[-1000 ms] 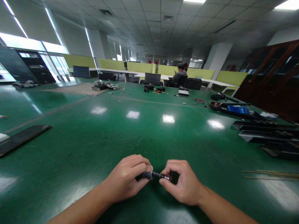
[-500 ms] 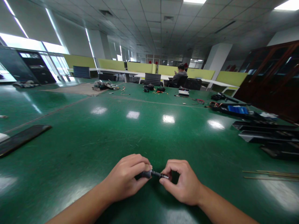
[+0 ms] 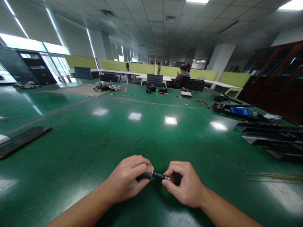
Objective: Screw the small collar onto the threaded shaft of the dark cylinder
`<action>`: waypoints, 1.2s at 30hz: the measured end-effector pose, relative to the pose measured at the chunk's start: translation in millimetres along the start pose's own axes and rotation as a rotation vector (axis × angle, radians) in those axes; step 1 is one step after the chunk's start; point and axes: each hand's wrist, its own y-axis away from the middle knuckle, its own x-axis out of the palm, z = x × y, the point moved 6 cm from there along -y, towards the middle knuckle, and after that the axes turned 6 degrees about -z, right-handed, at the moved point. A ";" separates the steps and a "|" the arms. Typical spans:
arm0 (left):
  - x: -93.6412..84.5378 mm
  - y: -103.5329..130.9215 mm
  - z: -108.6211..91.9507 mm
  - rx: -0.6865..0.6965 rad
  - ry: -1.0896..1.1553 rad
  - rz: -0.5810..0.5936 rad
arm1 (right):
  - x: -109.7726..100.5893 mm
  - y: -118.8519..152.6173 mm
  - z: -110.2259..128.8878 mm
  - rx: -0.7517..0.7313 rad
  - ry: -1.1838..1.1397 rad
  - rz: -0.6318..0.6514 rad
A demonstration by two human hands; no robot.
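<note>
Low over the near part of the green table (image 3: pixel 113 132), my left hand (image 3: pixel 130 176) is closed round a dark cylinder (image 3: pixel 148 174) with a silvery rim. Out of its right end runs a thin dark metal shaft (image 3: pixel 157 174). Thumb and forefinger of my right hand (image 3: pixel 184 183) pinch a small ringed metal piece (image 3: pixel 167 177) at the shaft's far end. The shaft and this piece lie in one line, pointing right and slightly down. My fingers hide most of the cylinder, and I cannot tell exactly what tool or part it is.
A dark flat bar (image 3: pixel 23 142) lies at the left. To the right are thin brass-coloured rods (image 3: pixel 276 177), black metal profiles (image 3: pixel 267 137) and a black tray (image 3: pixel 222 110) with blue contents. Small parts and cables sit along the far side. A person (image 3: pixel 183 77) sits beyond.
Both hands stay nearly in place. The left hand and the cylinder have shifted very slightly up and left; the right-hand pinch is the same.
</note>
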 end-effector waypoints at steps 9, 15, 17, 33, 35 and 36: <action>-1.0 0.1 1.6 -0.003 0.013 -0.006 | 0.1 1.4 -1.1 0.008 -0.011 -0.001; -1.0 1.5 2.8 -0.008 0.011 -0.002 | -0.6 1.2 -1.2 0.014 -0.007 0.004; -1.2 2.2 3.2 -0.010 0.009 0.000 | -0.7 1.1 -0.9 0.017 -0.008 0.006; -4.5 1.5 5.1 -0.007 0.004 -0.013 | -3.4 0.0 -0.7 0.012 0.000 -0.010; -5.3 1.7 5.6 -0.003 -0.003 -0.017 | -4.0 0.0 -1.1 0.012 -0.002 -0.013; -5.6 1.9 5.9 -0.002 -0.006 -0.018 | -4.1 0.0 -1.3 0.013 -0.002 -0.015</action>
